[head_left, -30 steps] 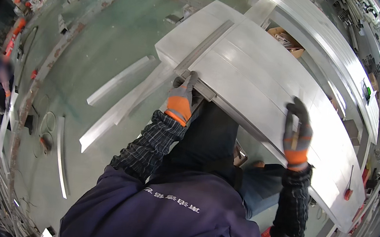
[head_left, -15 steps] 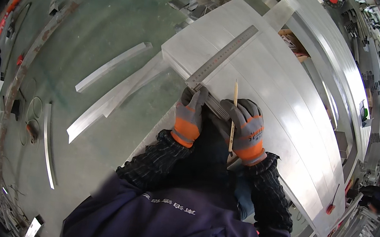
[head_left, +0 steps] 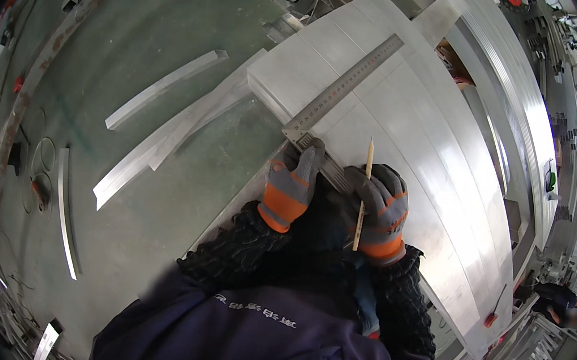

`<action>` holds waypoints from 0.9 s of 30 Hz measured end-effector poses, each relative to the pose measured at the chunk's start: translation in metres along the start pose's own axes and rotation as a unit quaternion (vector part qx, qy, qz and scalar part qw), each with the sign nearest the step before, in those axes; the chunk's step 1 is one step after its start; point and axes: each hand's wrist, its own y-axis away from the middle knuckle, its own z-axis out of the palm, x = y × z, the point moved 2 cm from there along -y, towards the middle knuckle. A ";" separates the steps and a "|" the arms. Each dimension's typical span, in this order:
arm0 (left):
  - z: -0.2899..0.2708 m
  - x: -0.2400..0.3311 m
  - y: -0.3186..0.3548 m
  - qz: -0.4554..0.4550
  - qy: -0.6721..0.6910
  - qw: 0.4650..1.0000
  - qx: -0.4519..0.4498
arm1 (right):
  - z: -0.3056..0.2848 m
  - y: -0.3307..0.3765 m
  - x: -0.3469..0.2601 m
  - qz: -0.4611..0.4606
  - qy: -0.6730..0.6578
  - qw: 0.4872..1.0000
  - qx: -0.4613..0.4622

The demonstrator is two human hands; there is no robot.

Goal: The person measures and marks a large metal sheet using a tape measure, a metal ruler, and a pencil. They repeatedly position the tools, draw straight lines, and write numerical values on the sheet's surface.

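A long steel square ruler (head_left: pixel 349 82) lies across a wide pale metal panel (head_left: pixel 411 131), its stock hooked on the panel's near edge. My left hand (head_left: pixel 293 181), in a grey and orange glove, presses on the ruler's near end at that edge. My right hand (head_left: pixel 380 206), gloved the same, grips a wooden pencil (head_left: pixel 364 190) that stands upright, tip pointing away, just right of the ruler's stock. Both hands sit close together at the panel's edge.
Several long metal strips (head_left: pixel 162 90) lie on the green floor to the left. Stacked long profiles (head_left: pixel 525 102) run along the right behind the panel. A red-handled tool (head_left: pixel 493 316) rests on the panel's right end. Another person (head_left: pixel 557 295) crouches at far right.
My hands came together from wide apart on the panel. The ruler now lies across the panel under my left hand, and the pencil is in my right hand.
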 end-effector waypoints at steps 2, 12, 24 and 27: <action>0.001 -0.002 -0.001 0.007 0.000 1.000 -0.008 | 0.002 0.000 0.002 -0.002 0.002 1.000 -0.006; 0.008 -0.007 0.000 -0.035 0.163 0.986 -0.008 | 0.003 -0.002 0.006 -0.010 -0.002 1.000 -0.021; 0.002 -0.004 -0.003 -0.031 0.176 0.984 0.009 | 0.005 -0.002 0.009 -0.004 -0.006 1.000 -0.020; 0.007 -0.005 0.002 -0.046 0.210 0.977 0.013 | 0.002 -0.002 0.007 0.001 -0.030 0.999 -0.028</action>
